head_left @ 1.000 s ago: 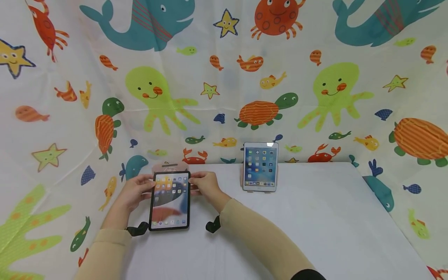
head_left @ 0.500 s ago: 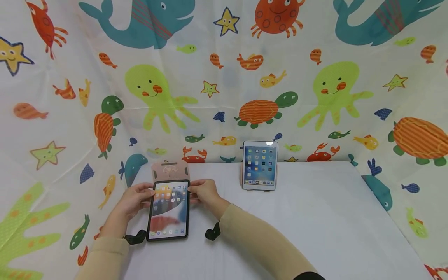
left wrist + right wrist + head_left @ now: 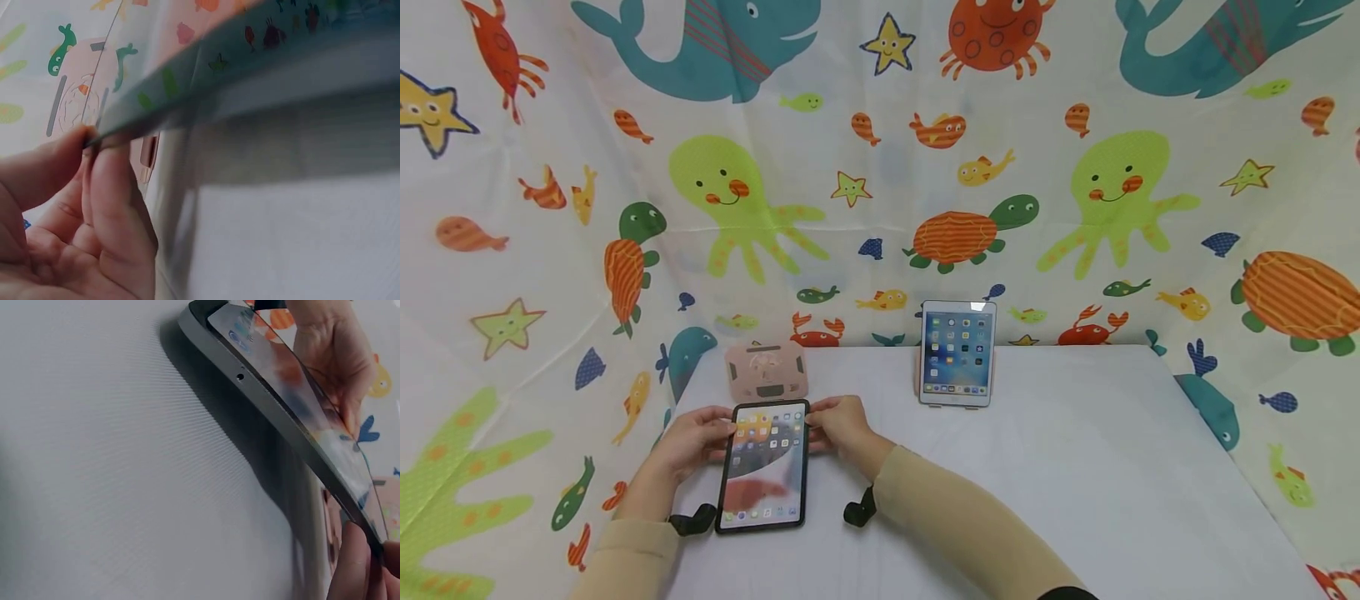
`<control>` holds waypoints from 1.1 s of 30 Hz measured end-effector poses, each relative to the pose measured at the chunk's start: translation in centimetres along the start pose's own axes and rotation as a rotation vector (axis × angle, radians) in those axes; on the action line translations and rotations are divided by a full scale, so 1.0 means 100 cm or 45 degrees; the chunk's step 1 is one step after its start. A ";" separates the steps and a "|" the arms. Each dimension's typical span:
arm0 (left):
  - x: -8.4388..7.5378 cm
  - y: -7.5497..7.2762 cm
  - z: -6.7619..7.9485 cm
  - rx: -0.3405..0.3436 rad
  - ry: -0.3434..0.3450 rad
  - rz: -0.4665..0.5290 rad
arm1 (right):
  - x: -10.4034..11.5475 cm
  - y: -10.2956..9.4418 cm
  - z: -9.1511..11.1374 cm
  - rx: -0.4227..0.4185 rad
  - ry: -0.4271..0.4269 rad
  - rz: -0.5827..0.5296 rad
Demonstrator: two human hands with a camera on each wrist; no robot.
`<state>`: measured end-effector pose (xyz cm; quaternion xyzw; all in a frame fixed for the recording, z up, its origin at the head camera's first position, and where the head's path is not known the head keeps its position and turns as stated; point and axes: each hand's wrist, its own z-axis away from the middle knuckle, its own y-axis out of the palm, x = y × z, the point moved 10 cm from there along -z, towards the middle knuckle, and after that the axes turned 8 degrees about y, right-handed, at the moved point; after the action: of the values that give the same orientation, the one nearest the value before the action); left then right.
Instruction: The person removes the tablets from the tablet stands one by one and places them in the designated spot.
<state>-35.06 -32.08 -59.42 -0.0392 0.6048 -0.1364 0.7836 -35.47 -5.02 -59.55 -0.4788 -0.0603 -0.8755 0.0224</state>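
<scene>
A black-framed tablet [image 3: 765, 467] with its screen lit is held by both hands near its far corners. My left hand [image 3: 694, 442] pinches its left edge between thumb and fingers, as the left wrist view also shows. On the opposite edge, my right hand [image 3: 846, 433] grips with the thumb on top and fingers beneath. In the right wrist view the tablet's grey side [image 3: 275, 419] stands tilted, its far end raised above the white surface. Just beyond the tablet sits a pink tablet stand [image 3: 767, 371] with nothing on its plate.
A smaller white tablet [image 3: 957, 352], screen lit, leans on another pink stand at the back of the white table [image 3: 1075, 467]. A curtain [image 3: 880, 167] printed with sea animals hangs behind and along the sides.
Both hands have drawn the black-framed tablet toward me, off the pink stand, whose plate has come into view. The white tablet has stayed in place.
</scene>
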 end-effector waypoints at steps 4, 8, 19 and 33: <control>0.002 0.003 0.003 -0.008 -0.030 -0.008 | -0.006 -0.002 0.000 -0.009 0.010 0.010; 0.003 0.007 0.006 0.011 -0.049 -0.014 | -0.008 -0.004 0.003 -0.012 0.014 0.024; 0.005 0.004 0.011 -0.010 -0.116 -0.034 | -0.008 -0.005 0.011 -0.043 0.021 0.085; 0.020 0.002 0.011 -0.101 -0.147 0.033 | -0.016 -0.009 0.009 -0.070 0.034 0.084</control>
<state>-33.52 -32.49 -61.11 -0.0703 0.5642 -0.0996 0.8166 -33.88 -4.07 -60.50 -0.4694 -0.0199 -0.8819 0.0389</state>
